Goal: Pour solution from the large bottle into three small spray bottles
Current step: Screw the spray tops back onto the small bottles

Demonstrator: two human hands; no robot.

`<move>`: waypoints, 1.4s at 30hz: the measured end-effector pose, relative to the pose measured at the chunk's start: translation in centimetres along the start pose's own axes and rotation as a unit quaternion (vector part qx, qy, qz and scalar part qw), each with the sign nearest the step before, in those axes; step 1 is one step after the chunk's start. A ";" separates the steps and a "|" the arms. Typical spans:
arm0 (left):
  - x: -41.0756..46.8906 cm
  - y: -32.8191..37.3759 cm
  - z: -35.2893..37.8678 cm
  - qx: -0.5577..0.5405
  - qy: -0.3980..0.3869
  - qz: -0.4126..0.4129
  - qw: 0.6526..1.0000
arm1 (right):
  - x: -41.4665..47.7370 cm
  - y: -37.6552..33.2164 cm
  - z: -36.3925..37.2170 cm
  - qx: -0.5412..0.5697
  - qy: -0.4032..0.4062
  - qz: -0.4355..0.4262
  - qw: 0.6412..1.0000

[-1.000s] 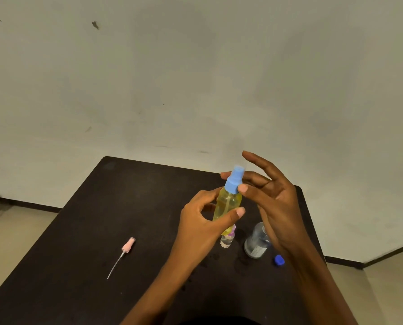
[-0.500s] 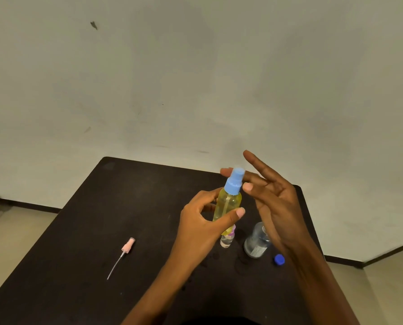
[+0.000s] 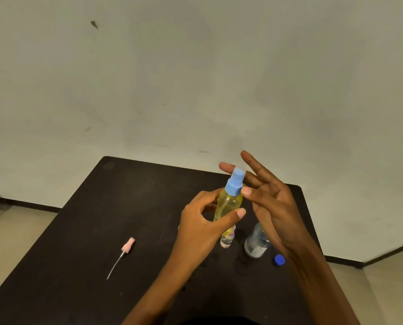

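My left hand grasps the yellow-tinted clear plastic spray bottle; my right hand is splayed, thumb touching its blue spray cap — one filled, I judge. Below the grip stand a small clear bottle and the large clear bottle — two fills likely remain.

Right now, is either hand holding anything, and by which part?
The left hand grips the yellow bottle round its body; the right hand touches its cap.

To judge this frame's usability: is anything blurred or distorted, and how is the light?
Head view: the fingertips of the right hand are smeared, the yellow spray bottle is sharp; the table edges look nearly straight; light dim and soft, no glare.
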State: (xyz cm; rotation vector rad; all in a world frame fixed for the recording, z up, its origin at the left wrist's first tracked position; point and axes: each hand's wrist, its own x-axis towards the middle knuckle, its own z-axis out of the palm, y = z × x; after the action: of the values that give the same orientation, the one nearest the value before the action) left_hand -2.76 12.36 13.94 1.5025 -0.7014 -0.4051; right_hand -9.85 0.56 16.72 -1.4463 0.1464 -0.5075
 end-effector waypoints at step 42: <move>0.1 -0.5 0.1 0.001 -0.009 0.006 1.000 | -0.4 -0.3 -0.1 -0.052 0.006 -0.013 0.999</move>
State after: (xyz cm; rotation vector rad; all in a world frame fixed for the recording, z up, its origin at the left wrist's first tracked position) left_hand -2.66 12.24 13.42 1.4976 -0.7257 -0.4101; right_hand -10.33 0.59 16.90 -1.5478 0.1659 -0.5374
